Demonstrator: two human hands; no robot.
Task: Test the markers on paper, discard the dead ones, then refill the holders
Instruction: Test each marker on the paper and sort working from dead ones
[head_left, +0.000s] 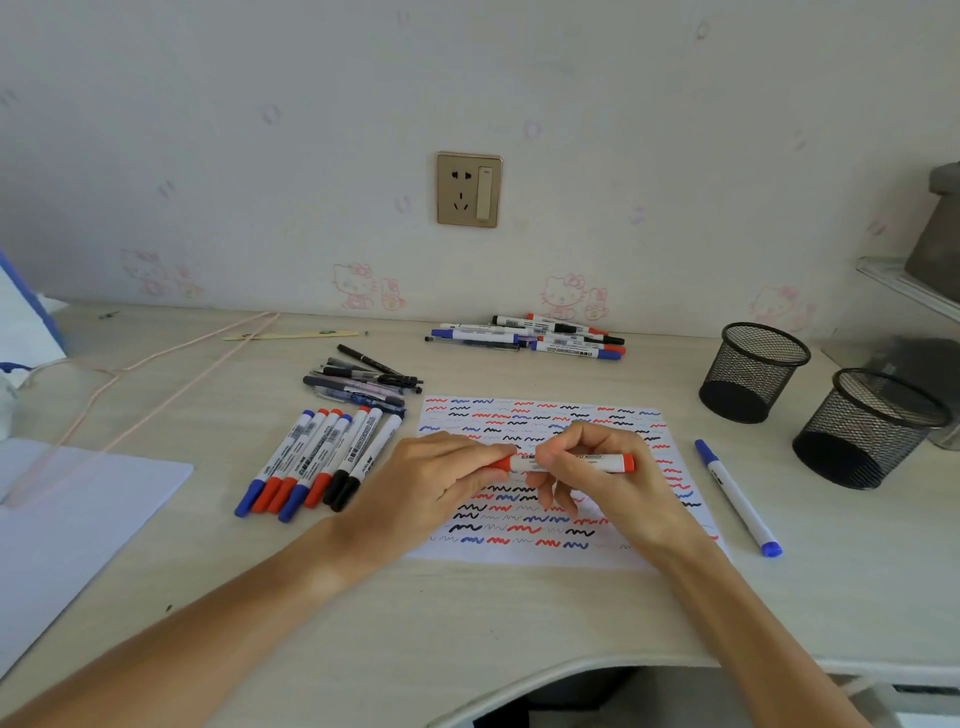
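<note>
1. A red marker (571, 462) lies level between two hands above the paper (540, 551), its long axis running left to right, the capped red end at left and the red tail end at right.

2. The left hand (436, 483) curls its fingers round the cap end — the cap itself is mostly hidden in the grip, so whether it is seated or partly drawn off cannot be told.

3. The right hand (602, 467) pinches the white barrel near its middle between thumb and forefinger, the other fingers curled loosely beneath; the tail end sticks out to its right.

4. Any pull to uncap would, by the look of it, run along that left-right axis, the hands parting sideways — the left hand is the one on the cap.

5. The paper is already crowded with red, blue and black squiggles; bare space shows mainly along its near edge.

6. A row of markers (317, 462) lies just left of the paper, a lone blue marker (737, 496) just right of it, and another heap (545, 338) sits far, by the wall.

7. Two black mesh holders (748, 374) (862, 431) stand at far right, nothing visible inside them, so refilling appears not yet begun.
</note>
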